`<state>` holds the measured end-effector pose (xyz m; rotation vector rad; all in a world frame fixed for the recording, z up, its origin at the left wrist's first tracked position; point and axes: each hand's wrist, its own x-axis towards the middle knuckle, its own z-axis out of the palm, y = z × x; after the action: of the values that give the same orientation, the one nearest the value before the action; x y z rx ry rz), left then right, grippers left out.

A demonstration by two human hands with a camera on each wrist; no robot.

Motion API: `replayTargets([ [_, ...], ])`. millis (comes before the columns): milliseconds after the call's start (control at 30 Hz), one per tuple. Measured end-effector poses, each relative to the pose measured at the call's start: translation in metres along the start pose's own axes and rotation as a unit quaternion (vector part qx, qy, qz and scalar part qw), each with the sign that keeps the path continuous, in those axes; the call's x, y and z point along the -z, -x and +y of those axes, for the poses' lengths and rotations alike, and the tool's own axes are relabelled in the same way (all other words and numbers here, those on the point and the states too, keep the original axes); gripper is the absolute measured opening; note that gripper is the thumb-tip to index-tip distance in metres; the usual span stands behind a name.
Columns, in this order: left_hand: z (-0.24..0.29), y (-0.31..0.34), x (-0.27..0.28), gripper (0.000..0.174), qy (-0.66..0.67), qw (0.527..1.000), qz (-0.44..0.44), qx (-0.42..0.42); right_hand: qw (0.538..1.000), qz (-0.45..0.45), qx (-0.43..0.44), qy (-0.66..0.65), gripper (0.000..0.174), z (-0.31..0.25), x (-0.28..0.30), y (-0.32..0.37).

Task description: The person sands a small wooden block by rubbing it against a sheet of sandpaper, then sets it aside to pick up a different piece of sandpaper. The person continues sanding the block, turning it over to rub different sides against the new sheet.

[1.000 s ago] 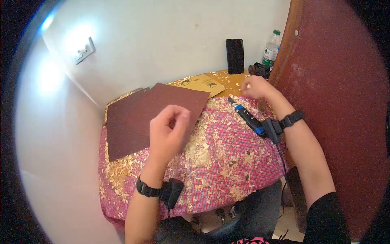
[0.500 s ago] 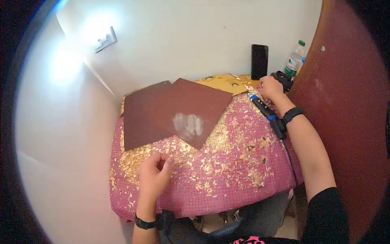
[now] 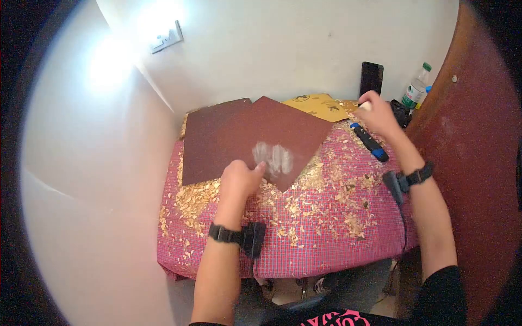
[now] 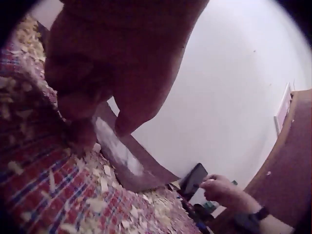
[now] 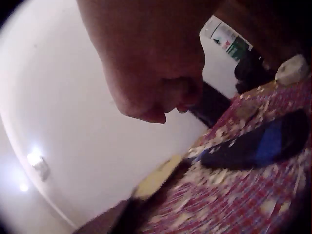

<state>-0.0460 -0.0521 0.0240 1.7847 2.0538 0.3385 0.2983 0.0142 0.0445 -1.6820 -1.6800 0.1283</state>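
Presently: my left hand (image 3: 239,179), fingers curled, tips at the near edge of the brown sandpaper sheet (image 3: 228,136); I cannot tell whether they pinch it. The sheet lies flat at the far left corner of the tabletop (image 3: 304,255), with a pale dust patch (image 3: 274,157) by my fingers. My right hand (image 3: 380,117) is at the far right corner, beside the blue-black tool (image 3: 370,144), grip unclear. Wood shavings (image 3: 326,190) are strewn throughout.
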Motion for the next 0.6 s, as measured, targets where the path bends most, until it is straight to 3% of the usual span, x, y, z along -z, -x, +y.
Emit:
replayTargets([
  [67,0.000,-0.017,-0.004,0.056,-0.028,0.999,0.021,0.026,0.998,-0.030,0.034,-0.034,0.033,-0.023,-0.011,0.025],
  [100,0.002,-0.019,-0.002,0.056,-0.027,0.999,0.020,0.022,0.994,-0.071,-0.011,-0.085,0.034,-0.037,-0.020,0.037],
  [167,0.004,-0.021,0.002,0.057,-0.012,0.999,-0.014,0.049,0.993,-0.094,-0.028,-0.066,0.039,-0.055,-0.030,0.056],
  [300,-0.006,-0.033,-0.004,0.045,0.053,0.997,-0.036,0.048,0.995,-0.024,-0.063,-0.072,0.047,-0.047,-0.069,0.069],
  [367,-0.003,-0.030,0.000,0.025,0.329,0.943,-0.034,0.025,0.990,-0.016,-0.055,-0.128,0.045,-0.044,-0.073,0.070],
  [400,-0.009,-0.029,0.004,0.025,0.327,0.944,-0.027,0.026,0.982,-0.012,-0.055,-0.180,0.043,-0.045,-0.074,0.070],
  [467,-0.024,-0.022,0.007,0.011,0.552,0.825,0.020,-0.115,0.981,-0.005,-0.019,-0.191,0.038,-0.038,-0.073,0.071],
  [533,-0.021,-0.001,0.018,0.023,0.720,0.681,-0.058,-0.119,0.941,0.008,-0.039,-0.337,0.035,-0.031,-0.068,0.068],
  [600,-0.012,0.012,0.024,0.030,0.718,0.679,-0.076,-0.133,0.934,0.014,-0.063,-0.351,0.035,-0.036,-0.063,0.071],
])
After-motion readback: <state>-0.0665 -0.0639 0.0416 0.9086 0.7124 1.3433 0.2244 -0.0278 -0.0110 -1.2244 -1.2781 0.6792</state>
